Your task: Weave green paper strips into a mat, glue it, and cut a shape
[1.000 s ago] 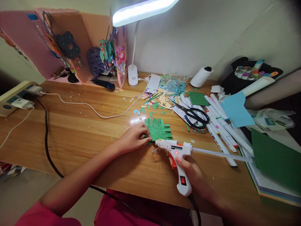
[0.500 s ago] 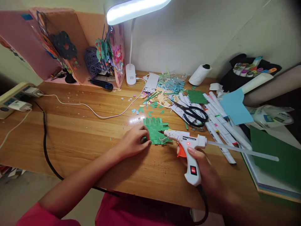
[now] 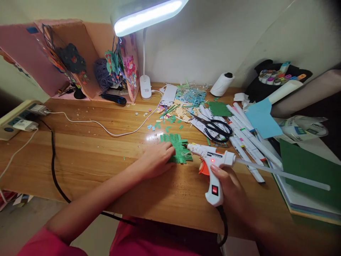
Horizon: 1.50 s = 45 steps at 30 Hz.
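Observation:
A small mat of woven green paper strips (image 3: 179,151) lies on the wooden table, its strip ends uneven along the edges. Bent over its left part is my left hand (image 3: 160,158), fingers curled together and pressing on the strips; the fingertips are partly hidden. My right hand (image 3: 226,181) is wrapped around the handle of a white hot glue gun (image 3: 217,160), near its orange trigger. A red light glows on the gun's body, and a long glue stick (image 3: 282,173) sticks out of the back. The nozzle is just right of the mat's upper right edge; a thin glue strand shows on the mat.
Black-handled scissors (image 3: 213,126) and several white markers (image 3: 246,142) lie to the right. Behind the mat are paper scraps (image 3: 183,110) and a lit desk lamp (image 3: 146,87). A black cord (image 3: 53,160) crosses the left side. Coloured paper sheets (image 3: 306,177) are stacked at right.
My left hand has shifted right, flattening further over the green paper. The glue gun's nozzle has risen slightly and moved off the mat's edge. The camera view has shifted a little.

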Each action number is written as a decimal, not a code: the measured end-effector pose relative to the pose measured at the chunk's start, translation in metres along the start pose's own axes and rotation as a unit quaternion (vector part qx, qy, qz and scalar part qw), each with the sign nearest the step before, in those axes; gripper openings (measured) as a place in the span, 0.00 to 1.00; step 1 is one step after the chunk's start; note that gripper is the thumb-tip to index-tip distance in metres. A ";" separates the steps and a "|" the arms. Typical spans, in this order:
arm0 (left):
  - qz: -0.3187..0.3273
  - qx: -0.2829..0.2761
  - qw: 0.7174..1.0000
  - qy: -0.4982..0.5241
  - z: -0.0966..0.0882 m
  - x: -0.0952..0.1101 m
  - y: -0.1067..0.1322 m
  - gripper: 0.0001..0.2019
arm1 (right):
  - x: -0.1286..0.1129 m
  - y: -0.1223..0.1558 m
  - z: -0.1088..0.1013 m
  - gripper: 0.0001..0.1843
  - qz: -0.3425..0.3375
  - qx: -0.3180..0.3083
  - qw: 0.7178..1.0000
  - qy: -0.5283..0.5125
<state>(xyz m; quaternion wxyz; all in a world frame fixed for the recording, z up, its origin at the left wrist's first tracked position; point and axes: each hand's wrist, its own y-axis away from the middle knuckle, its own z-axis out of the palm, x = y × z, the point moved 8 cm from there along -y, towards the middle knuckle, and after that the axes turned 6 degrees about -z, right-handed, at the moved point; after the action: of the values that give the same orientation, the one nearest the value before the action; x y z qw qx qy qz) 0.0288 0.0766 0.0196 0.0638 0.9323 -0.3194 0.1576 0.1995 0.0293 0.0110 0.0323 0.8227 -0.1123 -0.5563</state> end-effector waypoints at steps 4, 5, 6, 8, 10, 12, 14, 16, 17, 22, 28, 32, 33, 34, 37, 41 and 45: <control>0.000 0.004 0.999 0.039 0.000 -0.006 -0.007 0.07 | -0.011 0.003 0.007 0.17 -0.037 -0.046 0.998 0.033; -0.002 0.008 0.998 0.057 0.000 -0.008 -0.008 0.07 | -0.011 0.004 0.008 0.18 -0.042 -0.051 0.997 0.039; -0.005 0.010 0.997 0.073 0.000 -0.011 -0.009 0.07 | -0.011 0.005 0.009 0.18 -0.044 -0.060 0.996 0.043; -0.012 0.013 0.995 0.102 0.000 -0.016 -0.009 0.06 | -0.009 0.006 0.012 0.18 -0.045 -0.080 0.995 0.046; -0.021 0.017 0.992 0.121 0.001 -0.020 -0.010 0.05 | -0.006 0.008 0.016 0.17 -0.041 -0.108 0.992 0.049; -0.031 0.021 0.990 0.134 0.002 -0.023 -0.011 0.05 | -0.002 0.008 0.020 0.18 -0.039 -0.131 0.988 0.064; -0.039 0.024 0.988 0.145 0.003 -0.025 -0.011 0.04 | 0.000 0.008 0.024 0.18 -0.046 -0.147 0.985 0.080; -0.041 0.025 0.987 0.152 0.003 -0.025 -0.011 0.04 | 0.002 0.007 0.027 0.19 -0.054 -0.158 0.983 0.081; -0.039 0.026 0.987 0.153 0.003 -0.025 -0.011 0.04 | 0.003 0.007 0.028 0.19 -0.056 -0.163 0.982 0.079; -0.026 0.029 0.986 0.163 0.003 -0.023 -0.010 0.03 | 0.008 0.006 0.032 0.19 -0.043 -0.176 0.980 0.086; -0.025 0.029 0.981 0.189 0.002 -0.023 -0.009 0.03 | 0.002 0.007 0.034 0.19 -0.065 -0.186 0.979 0.057; -0.026 0.024 0.976 0.213 0.003 -0.023 -0.008 0.03 | 0.001 0.009 0.034 0.19 -0.057 -0.189 0.979 0.044; -0.023 0.023 0.975 0.218 0.003 -0.023 -0.008 0.03 | 0.001 0.009 0.034 0.19 -0.051 -0.192 0.979 0.041; -0.020 0.021 0.975 0.222 0.003 -0.022 -0.007 0.03 | 0.001 0.009 0.034 0.19 -0.045 -0.194 0.979 0.037; -0.014 0.020 0.974 0.225 0.003 -0.021 -0.006 0.03 | 0.001 0.008 0.035 0.20 -0.026 -0.198 0.979 0.028; -0.019 0.021 0.975 0.221 0.003 -0.022 -0.005 0.03 | -0.005 0.005 0.029 0.21 -0.009 -0.178 0.984 0.010; -0.015 0.019 0.976 0.214 0.002 -0.019 -0.004 0.03 | -0.008 0.004 0.023 0.23 0.023 -0.165 0.986 0.007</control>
<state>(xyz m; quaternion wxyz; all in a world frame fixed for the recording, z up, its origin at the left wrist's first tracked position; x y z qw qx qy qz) 0.0172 0.0904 0.0111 0.1150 0.8825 -0.2811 0.3591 0.1752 0.0284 0.0104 0.1809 0.8070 -0.0380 -0.5609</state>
